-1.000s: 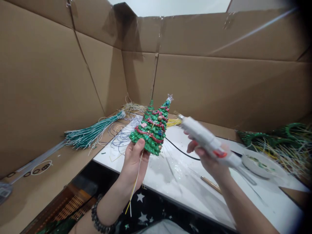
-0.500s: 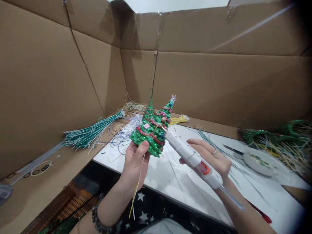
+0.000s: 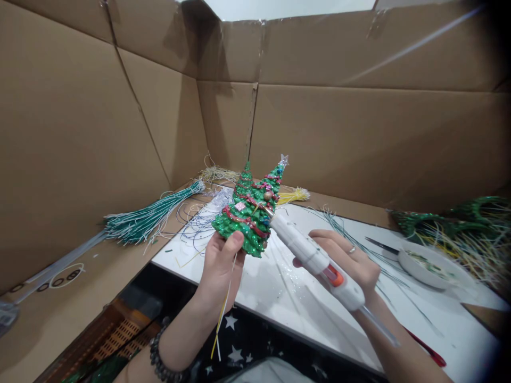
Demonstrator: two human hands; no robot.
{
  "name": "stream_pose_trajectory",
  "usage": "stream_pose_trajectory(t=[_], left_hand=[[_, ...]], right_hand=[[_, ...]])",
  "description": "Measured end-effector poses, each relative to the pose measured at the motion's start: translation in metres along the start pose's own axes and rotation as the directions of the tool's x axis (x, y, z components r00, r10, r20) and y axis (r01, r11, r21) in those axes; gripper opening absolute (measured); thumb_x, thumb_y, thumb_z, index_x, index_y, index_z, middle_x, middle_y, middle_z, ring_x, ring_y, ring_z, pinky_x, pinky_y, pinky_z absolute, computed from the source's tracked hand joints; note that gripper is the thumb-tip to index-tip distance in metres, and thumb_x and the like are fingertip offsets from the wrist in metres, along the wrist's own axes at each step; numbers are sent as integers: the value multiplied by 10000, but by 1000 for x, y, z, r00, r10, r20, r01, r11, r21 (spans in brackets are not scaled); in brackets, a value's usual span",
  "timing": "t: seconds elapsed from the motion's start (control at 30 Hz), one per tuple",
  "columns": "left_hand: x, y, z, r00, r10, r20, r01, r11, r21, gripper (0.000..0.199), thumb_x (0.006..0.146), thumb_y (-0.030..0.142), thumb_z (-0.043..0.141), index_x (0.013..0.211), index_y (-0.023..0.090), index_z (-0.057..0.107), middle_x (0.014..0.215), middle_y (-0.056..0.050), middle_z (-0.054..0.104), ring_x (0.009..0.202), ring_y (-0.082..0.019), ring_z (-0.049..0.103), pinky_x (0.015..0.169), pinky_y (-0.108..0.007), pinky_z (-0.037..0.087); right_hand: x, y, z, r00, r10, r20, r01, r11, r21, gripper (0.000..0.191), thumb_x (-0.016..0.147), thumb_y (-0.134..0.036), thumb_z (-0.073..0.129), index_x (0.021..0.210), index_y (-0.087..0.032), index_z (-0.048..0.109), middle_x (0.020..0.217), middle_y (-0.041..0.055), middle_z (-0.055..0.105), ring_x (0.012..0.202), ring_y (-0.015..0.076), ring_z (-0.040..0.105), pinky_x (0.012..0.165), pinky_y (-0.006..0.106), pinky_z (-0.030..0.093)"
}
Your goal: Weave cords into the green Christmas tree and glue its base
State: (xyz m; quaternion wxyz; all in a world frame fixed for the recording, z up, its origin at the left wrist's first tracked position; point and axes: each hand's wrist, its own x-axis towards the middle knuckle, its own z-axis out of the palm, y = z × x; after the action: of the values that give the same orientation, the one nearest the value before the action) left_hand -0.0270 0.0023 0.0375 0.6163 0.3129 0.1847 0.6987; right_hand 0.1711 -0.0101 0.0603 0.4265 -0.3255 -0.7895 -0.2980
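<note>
A glittery green Christmas tree ornament [image 3: 243, 226], with red garlands, small baubles and a clear star at its tip, is held at its base by my left hand [image 3: 225, 260], thumb on the front. A second green treetop [image 3: 244, 181] rises behind it. Below that hand hang a yellow and a white wire tie [image 3: 219, 330]. My right hand [image 3: 347, 258] is wrapped round a white glue gun [image 3: 311, 250], a clear glue stick [image 3: 379, 324] sticking out of its back end. The gun's metal nozzle meets the tree's right side, at mid-height.
Green wire ties [image 3: 154, 215] lie bundled at the left, yellow ones [image 3: 293, 196] behind the tree. To the right are a white dish [image 3: 427, 266] of scraps, a dark pointed tool [image 3: 381, 244] and green glittery pieces [image 3: 439, 226]. Cardboard walls [image 3: 339, 127] enclose the white board [image 3: 295, 292].
Almost nothing differs. Both hands, the tree and the glue gun keep nearly the same place, with the nozzle still at the tree; the right fingers have shifted very slightly.
</note>
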Motion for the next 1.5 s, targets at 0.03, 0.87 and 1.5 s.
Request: stream_pose_trajectory(t=[0.03,0.87,1.5], left_hand=[[0,0,0,1000,-2,0,2,1000,0,430,759,320,793,1153,210,662,1003,-50,751,918,-186,707,881,-306,538],[0,0,0,1000,8,-6,-8,1000,5,413,754,319,797,1131,210,670,995,-47,753,893,-180,711,895,-317,542],[3,-1,-3,1000,4,-13,-3,1000,15,342,768,303,785,1079,201,684,1007,-45,750,896,-173,705,828,-280,554]], right_hand=[[0,0,0,1000,-1,3,1,1000,-4,218,914,-82,537,738,-183,618,765,41,681,654,111,672,568,190,481],[1,-4,-3,998,6,56,-5,1000,-20,243,925,-71,519,731,-167,630,789,49,665,657,96,629,581,185,453],[1,-2,-5,999,28,33,-29,999,39,167,936,-129,541,848,-195,668,871,60,721,730,139,699,610,212,513]])
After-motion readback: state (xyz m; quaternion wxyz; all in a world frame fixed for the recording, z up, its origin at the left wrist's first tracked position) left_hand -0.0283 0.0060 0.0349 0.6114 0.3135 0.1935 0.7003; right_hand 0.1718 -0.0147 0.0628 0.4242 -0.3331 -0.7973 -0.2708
